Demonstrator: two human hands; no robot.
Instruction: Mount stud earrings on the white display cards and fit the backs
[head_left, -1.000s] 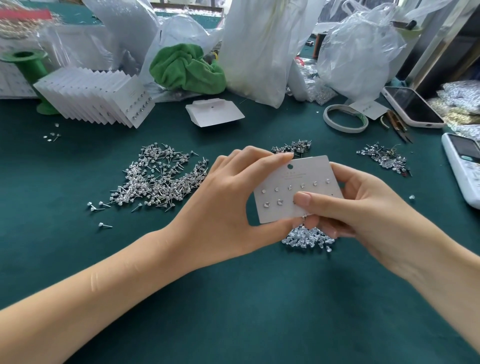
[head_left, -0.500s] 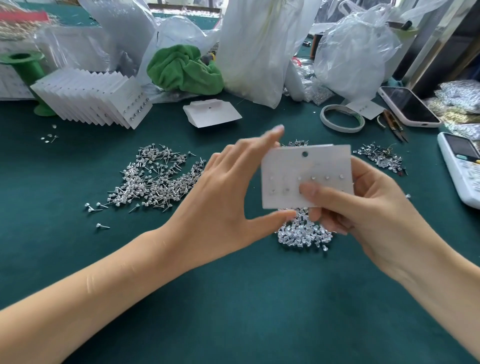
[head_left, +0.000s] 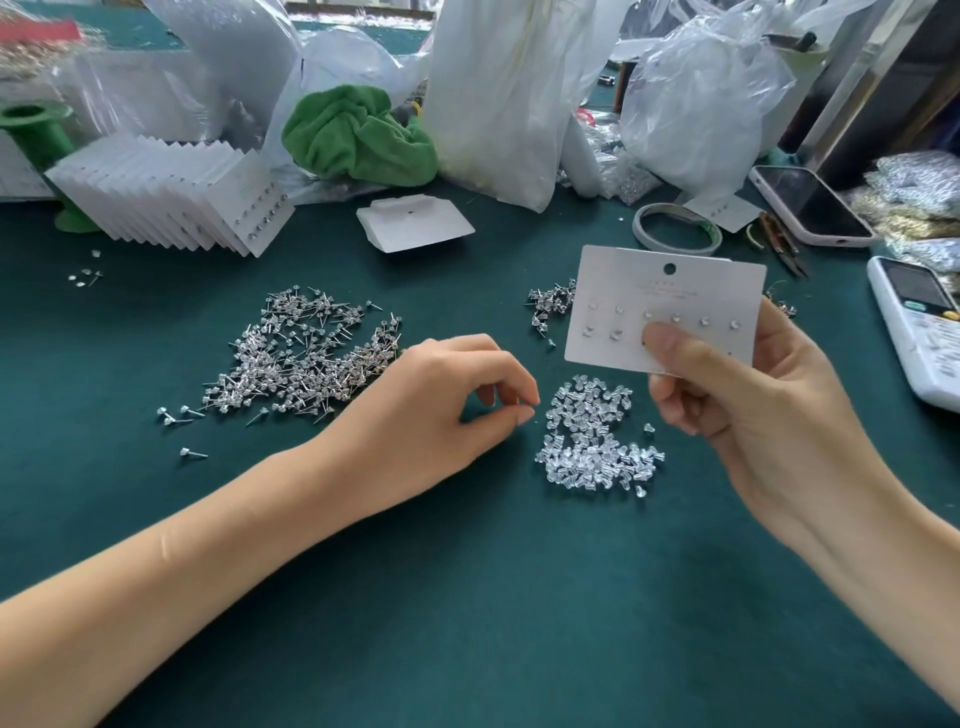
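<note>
Head view: right hand (head_left: 748, 415) pinches the white rectangular display card (head_left: 665, 306); left hand (head_left: 447, 410), grip nearly together, empty, should take one clear plastic back (head_left: 597, 441) at three o'clock.

My right hand (head_left: 748, 410) holds the display card (head_left: 670, 306) up over the table (head_left: 467, 597), right of centre, thumb on its front lower edge. Just below the card lies the pile of backs (head_left: 597, 441); my left hand (head_left: 441, 415) sits just left of that pile, fingertips near it. Left of my left hand spreads the pile of stud earrings (head_left: 306, 358), partly behind my wrist. A smaller stud heap (head_left: 550, 306) lies behind the card's left edge. Far left at the back stands the fanned stack of cards (head_left: 171, 197); a blank card stack (head_left: 415, 223) lies centre back. Tape roll (head_left: 675, 228), phone (head_left: 810, 202) and remote (head_left: 919, 322) lie to the right.
</note>
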